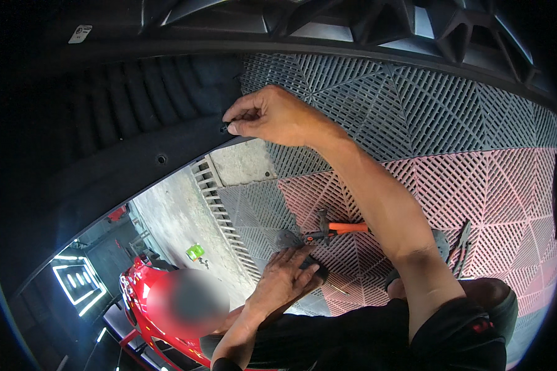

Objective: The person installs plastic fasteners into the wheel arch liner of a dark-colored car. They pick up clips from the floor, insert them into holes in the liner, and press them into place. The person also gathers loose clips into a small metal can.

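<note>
My right hand (267,116) reaches up to the edge of a black ribbed plastic liner (99,179). Thumb and fingertips pinch a small black plastic clip (224,128) against that edge; the fingers partly hide it. Farther left along the liner is a round hole (161,159). Lower down, my left hand (281,277) holds nothing, its fingers apart and lying over a dark shoe (315,272).
An orange-handled hammer (346,227) and dark pliers (459,247) lie on the grey and pink grated floor tiles (439,185). A green packet (195,251) rests on the concrete beyond a drain grate (220,210). A red car (143,287) stands lower left. Dark bodywork (223,25) spans the top.
</note>
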{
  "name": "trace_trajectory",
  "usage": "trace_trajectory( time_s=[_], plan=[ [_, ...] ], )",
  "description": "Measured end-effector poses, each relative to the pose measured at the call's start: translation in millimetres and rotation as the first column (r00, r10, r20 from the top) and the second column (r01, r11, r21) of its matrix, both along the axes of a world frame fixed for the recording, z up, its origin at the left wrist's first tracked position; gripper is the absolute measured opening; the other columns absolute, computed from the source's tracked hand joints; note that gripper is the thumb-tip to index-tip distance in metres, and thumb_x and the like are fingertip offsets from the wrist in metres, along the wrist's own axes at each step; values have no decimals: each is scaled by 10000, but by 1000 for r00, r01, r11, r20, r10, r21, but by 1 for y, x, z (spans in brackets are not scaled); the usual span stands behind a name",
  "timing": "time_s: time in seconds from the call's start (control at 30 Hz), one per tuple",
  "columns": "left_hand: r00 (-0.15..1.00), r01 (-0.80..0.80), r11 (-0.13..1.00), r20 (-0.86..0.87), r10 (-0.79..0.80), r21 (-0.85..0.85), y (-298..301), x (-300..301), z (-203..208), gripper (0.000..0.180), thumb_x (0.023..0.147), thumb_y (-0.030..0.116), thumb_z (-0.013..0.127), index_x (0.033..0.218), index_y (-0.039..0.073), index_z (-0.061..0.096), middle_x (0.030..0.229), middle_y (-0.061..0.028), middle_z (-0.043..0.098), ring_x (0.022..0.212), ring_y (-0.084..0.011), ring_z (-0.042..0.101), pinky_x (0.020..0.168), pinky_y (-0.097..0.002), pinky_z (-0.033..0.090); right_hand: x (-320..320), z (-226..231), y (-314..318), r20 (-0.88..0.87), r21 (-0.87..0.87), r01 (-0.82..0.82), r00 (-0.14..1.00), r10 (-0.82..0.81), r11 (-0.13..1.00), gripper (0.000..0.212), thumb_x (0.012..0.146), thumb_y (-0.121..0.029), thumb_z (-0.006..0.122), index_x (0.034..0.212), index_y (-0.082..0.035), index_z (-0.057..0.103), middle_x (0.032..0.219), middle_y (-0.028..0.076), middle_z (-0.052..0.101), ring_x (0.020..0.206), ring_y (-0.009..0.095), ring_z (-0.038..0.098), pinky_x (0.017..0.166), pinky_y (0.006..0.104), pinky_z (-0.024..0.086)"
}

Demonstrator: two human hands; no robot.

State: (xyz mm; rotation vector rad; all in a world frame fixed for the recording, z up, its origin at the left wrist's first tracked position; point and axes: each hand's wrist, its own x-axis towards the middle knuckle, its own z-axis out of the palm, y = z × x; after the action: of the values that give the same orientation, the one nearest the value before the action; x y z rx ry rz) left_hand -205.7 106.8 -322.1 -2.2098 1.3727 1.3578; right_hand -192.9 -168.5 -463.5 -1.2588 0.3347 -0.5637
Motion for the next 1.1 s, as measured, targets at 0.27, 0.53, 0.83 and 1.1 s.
trace_trajectory(
  time_s=[0.27, 0.53, 0.83, 1.1],
  plan=[
    [999, 21, 1000, -32, -22, -12, 18, 2, -7, 506, 1027, 332, 674, 1432, 41, 591, 1377, -255, 644, 1281, -449, 610, 1105, -507, 478, 10, -6, 0, 69, 91, -38, 997, 32, 995, 270, 943, -226, 820, 1151, -55, 798, 1013, 80, 792, 979, 186, 747, 921, 331, 599],
    [1000, 8, 1000, -5, -8, -16, 24, 4, -6, 507, 1038, 349, 660, 1437, 45, 586, 1368, -249, 650, 1266, -442, 619, 1110, -515, 474, 0, 3, 3, 1, 12, -45, 999, 45, 999, 236, 947, -134, 790, 1169, -55, 791, 964, 42, 771, 844, 136, 682, 789, 290, 561],
    [999, -15, 1000, -29, 15, 1, 24, -2, -8, 536, 1047, 382, 654, 1449, 34, 583, 1380, -241, 651, 1299, -433, 611, 1143, -522, 452, 8, 0, 4, 53, 29, -17, 998, 16, 999, 256, 953, -196, 782, 1153, -36, 789, 952, 107, 775, 845, 190, 726, 808, 347, 591],
    [999, 9, 1000, -40, -9, -12, 25, -4, -12, 521, 1037, 348, 670, 1436, 23, 585, 1363, -232, 660, 1284, -420, 622, 1118, -518, 466, 11, 3, 4, 90, 18, 20, 996, -22, 1000, 194, 971, -169, 789, 1099, -26, 754, 887, 17, 718, 776, 106, 636, 735, 288, 539]
  ],
)
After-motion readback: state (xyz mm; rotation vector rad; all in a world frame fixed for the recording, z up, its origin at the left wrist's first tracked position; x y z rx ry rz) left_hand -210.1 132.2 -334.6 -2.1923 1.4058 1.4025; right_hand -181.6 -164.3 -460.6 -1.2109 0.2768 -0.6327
